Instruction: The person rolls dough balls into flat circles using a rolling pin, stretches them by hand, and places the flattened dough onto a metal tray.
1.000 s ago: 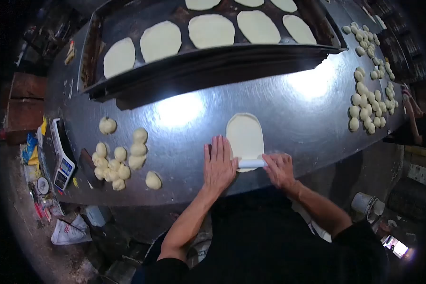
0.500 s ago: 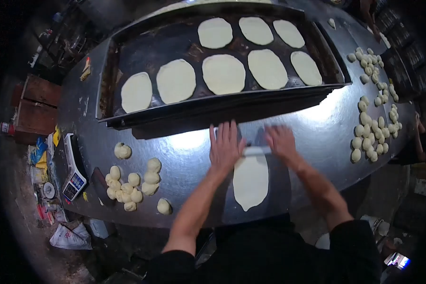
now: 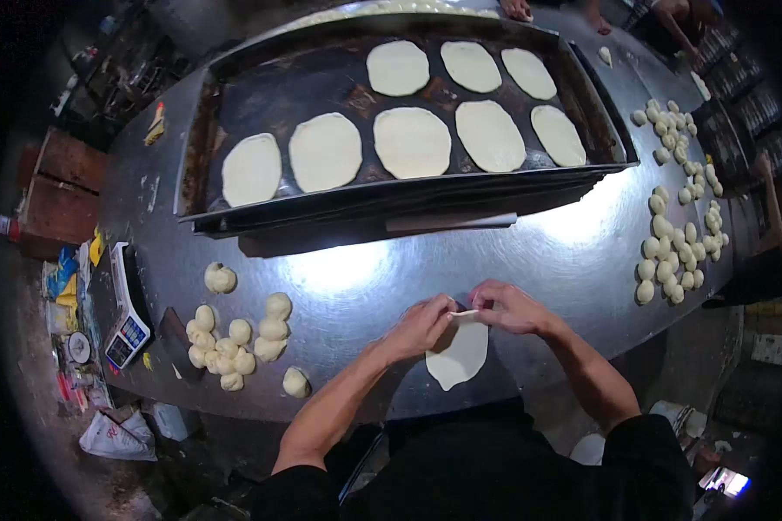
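Note:
A flattened piece of dough lies on the metal table in front of me, its near end drawn to a small point. My left hand pinches the far left corner of this dough. The far right corner is held between the bent fingers of my right hand. Between both hands the far edge looks slightly raised and thickened. Beyond them, a pale rolling pin rests along the front of the large dark baking tray. Several flat dough rounds lie in two rows inside that tray.
Dough balls are grouped at the left, with more dough balls at the right. A digital scale stands at the table's left edge. Another person's hand shows behind the tray; more people are at the upper right.
My hands have left the rolling pin, which now lies by the tray. They have come nearer and closed on the dough's far edge, and the dough looks shorter.

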A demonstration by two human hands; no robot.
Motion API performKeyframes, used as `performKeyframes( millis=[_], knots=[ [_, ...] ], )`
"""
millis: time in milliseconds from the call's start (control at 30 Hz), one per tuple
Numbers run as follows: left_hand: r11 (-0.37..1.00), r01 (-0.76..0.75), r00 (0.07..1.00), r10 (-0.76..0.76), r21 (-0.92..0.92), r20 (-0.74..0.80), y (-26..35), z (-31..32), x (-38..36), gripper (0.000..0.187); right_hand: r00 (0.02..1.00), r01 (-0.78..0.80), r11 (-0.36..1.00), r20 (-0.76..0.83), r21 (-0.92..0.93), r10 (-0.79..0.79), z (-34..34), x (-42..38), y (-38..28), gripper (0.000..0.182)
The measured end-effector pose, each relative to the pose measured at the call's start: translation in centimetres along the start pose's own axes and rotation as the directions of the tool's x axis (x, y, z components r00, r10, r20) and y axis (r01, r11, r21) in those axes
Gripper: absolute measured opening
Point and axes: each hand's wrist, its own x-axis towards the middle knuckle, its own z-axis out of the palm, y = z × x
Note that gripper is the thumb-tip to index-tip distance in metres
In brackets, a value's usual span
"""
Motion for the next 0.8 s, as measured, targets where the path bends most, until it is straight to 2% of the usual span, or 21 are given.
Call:
performKeyframes(
  millis=[33,67,100,133,167,200,233,300,333,367,400,467,500,533,567,633,700,733,800],
  knots=[
    [0.952,0.182,0.983,-0.168,-0.244,0.078,0.9,-0.2,-0.7,0.018,1.000,0.016,1.000,-0.002,-0.018,-0.016,0.3,-0.8,-0.5,0.033],
    [0.928,0.170,0.986,-0.158,-0.331,0.060,0.2,0.1,-0.7,0.023,0.984,-0.166,0.962,0.098,0.215,0.148,0.6,-1.4,-1.2,0.034],
    [0.935,0.148,0.989,-0.144,-0.321,0.037,1.2,-0.7,-1.0,0.023,0.933,-0.350,0.841,0.230,0.412,0.275,0.8,-1.8,-2.3,0.034],
    [0.885,0.195,0.981,-0.178,-0.424,0.080,2.1,-1.6,-1.4,0.027,0.937,-0.348,0.869,0.141,0.351,0.319,1.0,-2.1,-3.3,0.033],
    [0.819,0.242,0.970,-0.204,-0.520,0.130,2.9,-2.4,-1.8,0.031,0.943,-0.332,0.880,0.133,0.339,0.304,0.8,-2.4,-4.3,0.033],
    [0.798,0.269,0.963,-0.215,-0.539,0.161,3.9,-3.3,-2.3,0.046,0.947,-0.320,0.830,0.127,0.456,0.295,0.4,-2.8,-5.6,0.031],
    [0.811,0.252,0.968,-0.208,-0.529,0.141,5.0,-3.9,-3.0,0.046,0.953,-0.295,0.769,0.118,0.567,0.279,-0.2,-2.9,-7.1,0.029],
    [0.602,0.141,0.990,-0.109,-0.786,0.094,7.3,-5.9,-3.5,0.057,0.969,-0.245,0.809,0.123,0.534,0.212,-1.8,-2.4,-10.5,0.030],
    [0.570,0.093,0.996,-0.050,-0.816,0.079,8.8,-7.8,-3.5,0.066,0.980,-0.201,0.824,0.093,0.529,0.178,-3.0,-1.6,-12.7,0.031],
    [0.686,-0.018,1.000,0.003,-0.727,-0.023,10.4,-9.7,-3.3,0.063,0.988,-0.155,0.838,0.064,0.523,0.143,-4.5,-0.6,-15.0,0.032],
    [0.763,-0.099,0.994,0.051,-0.638,-0.093,11.1,-11.9,-2.6,0.061,0.999,0.023,0.932,-0.053,0.363,-0.004,-5.9,0.7,-17.5,0.033],
    [0.860,-0.190,0.973,0.101,-0.474,-0.207,12.8,-16.9,-0.4,0.056,0.995,0.021,0.975,-0.104,0.221,0.002,-9.0,4.3,-21.3,0.034],
    [0.889,-0.204,0.960,0.099,-0.410,-0.263,13.6,-19.5,0.7,0.053,0.981,0.110,0.994,-0.164,0.009,-0.107,-10.7,6.4,-23.0,0.033],
    [0.905,-0.254,0.938,0.144,-0.342,-0.316,13.8,-22.2,2.3,0.052,0.929,0.258,0.957,-0.237,-0.134,-0.284,-12.1,9.2,-23.8,0.033],
    [0.914,-0.302,0.910,0.192,-0.269,-0.368,13.6,-24.8,4.0,0.051,0.922,0.278,0.950,-0.240,-0.139,-0.305,-13.6,11.9,-24.6,0.033],
    [0.932,-0.299,0.878,0.186,-0.203,-0.441,13.5,-29.4,6.7,0.050,0.849,0.377,0.889,-0.286,-0.260,-0.444,-16.1,17.6,-25.4,0.033],
    [0.956,-0.256,0.865,0.162,-0.140,-0.475,12.1,-33.5,9.6,0.051,0.885,0.293,0.923,-0.294,-0.249,-0.361,-18.1,22.6,-25.9,0.033],
    [0.956,-0.260,0.858,0.165,-0.134,-0.487,11.2,-35.1,11.0,0.051,0.848,0.329,0.888,-0.314,-0.321,-0.428,-18.9,25.0,-26.0,0.032],
    [0.968,-0.230,0.854,0.151,-0.101,-0.498,9.7,-37.6,13.1,0.051,0.838,0.345,0.891,-0.330,-0.295,-0.434,-19.8,28.6,-25.6,0.032]
  ],
)
